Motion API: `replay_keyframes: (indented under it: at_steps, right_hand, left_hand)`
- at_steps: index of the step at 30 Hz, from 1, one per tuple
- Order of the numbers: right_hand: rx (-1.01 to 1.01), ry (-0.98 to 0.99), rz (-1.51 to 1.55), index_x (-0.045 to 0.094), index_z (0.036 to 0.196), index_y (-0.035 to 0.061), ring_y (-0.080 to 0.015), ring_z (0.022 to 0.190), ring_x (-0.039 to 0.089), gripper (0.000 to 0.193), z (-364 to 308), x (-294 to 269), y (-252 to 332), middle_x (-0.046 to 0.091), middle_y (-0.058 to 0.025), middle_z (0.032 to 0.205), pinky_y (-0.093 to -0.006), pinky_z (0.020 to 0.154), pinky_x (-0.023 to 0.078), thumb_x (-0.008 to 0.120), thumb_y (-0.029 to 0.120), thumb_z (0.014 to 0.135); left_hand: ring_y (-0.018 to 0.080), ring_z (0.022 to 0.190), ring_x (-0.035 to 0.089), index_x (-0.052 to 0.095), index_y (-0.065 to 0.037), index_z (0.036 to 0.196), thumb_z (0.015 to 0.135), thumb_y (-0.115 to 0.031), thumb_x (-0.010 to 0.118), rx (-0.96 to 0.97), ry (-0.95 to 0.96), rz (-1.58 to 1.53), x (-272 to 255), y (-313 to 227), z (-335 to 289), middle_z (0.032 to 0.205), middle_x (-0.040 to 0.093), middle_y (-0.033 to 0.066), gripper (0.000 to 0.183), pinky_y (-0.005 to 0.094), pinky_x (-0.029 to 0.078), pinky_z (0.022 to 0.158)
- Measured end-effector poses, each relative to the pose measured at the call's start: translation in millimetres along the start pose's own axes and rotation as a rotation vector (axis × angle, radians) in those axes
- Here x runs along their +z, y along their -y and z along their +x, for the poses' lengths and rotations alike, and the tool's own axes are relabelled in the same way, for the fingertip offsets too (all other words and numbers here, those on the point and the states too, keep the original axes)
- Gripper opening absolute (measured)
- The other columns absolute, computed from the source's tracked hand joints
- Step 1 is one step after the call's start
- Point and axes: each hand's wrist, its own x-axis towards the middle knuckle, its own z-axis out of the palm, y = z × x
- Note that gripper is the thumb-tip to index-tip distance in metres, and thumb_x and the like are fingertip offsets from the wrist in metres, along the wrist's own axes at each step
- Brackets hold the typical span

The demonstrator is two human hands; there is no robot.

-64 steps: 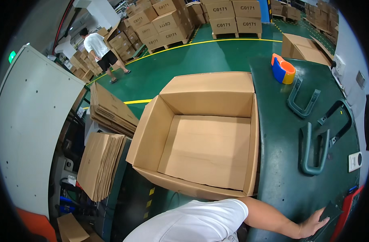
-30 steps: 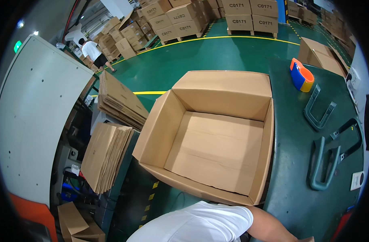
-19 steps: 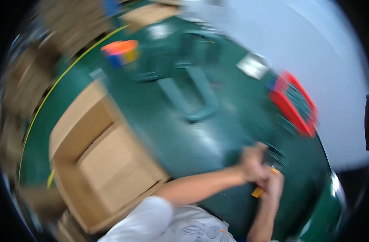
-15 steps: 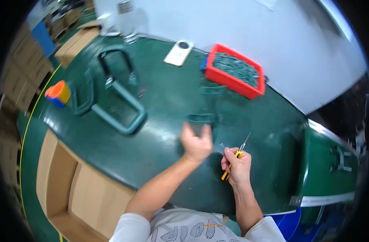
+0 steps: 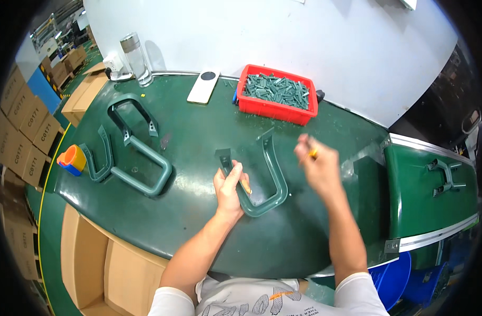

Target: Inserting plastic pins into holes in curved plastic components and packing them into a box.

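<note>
My left hand [image 5: 229, 190] is closed around one leg of a green U-shaped handle [image 5: 276, 171], held above the table with its bend toward me and both ends pointing away. To its right, apart from the handle, my right hand [image 5: 323, 171] is raised and closed on a yellow-handled knife [image 5: 313, 153]. Only a bit of yellow shows between those fingers; the blade cannot be made out. Several more green handles, one of them the U-shaped handle [image 5: 146, 167], lie on the left of the table.
A red bin [image 5: 277, 112] of small green pieces stands at the back, beside a pale phone-like slab [image 5: 199, 92] and a glass bottle [image 5: 138, 66]. An orange-and-blue cup [image 5: 72, 160] is far left. Cardboard box [image 5: 130, 263] sits near left; a green conveyor [image 5: 425, 210] at right holds another handle.
My left hand, near a blurred green piece before, now grips the U-shaped handle. My right hand has moved up and away from me with the knife. The view has shifted.
</note>
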Motion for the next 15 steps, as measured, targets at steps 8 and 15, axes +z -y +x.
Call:
replay_keyframes:
  at_steps: [8, 15]
  right_hand:
    - [0.454, 0.243, 0.287, 0.064, 0.08, -0.0033, -0.0063, 0.058, 0.051, 0.021, -55.6, 35.6, -10.2, 0.06, -0.005, 0.062, -0.0243, 0.052, 0.041, 0.056, 0.013, 0.09]
    - [0.925, 0.356, 1.118, 0.061, 0.099, -0.0024, -0.0111, 0.049, 0.049, 0.016, -77.3, 40.3, 28.1, 0.061, -0.0103, 0.069, -0.0232, 0.045, 0.038, 0.053, 0.009, 0.089]
  left_hand:
    - [0.0238, 0.081, 0.056, 0.051, -0.001, 0.118, 0.083, -0.016, 0.062, 0.195, 0.4, 0.339, -11.1, -5.9, 8.8, 0.091, 0.059, 0.0118, 0.04, 0.0329, 0.047, 0.07]
    - [0.0334, 0.091, 0.059, 0.063, -0.002, 0.099, 0.06, 0.008, 0.067, 0.904, 0.466, 1.256, -4.0, -1.3, 15.9, 0.101, 0.061, 0.015, 0.04, 0.0363, 0.05, 0.076]
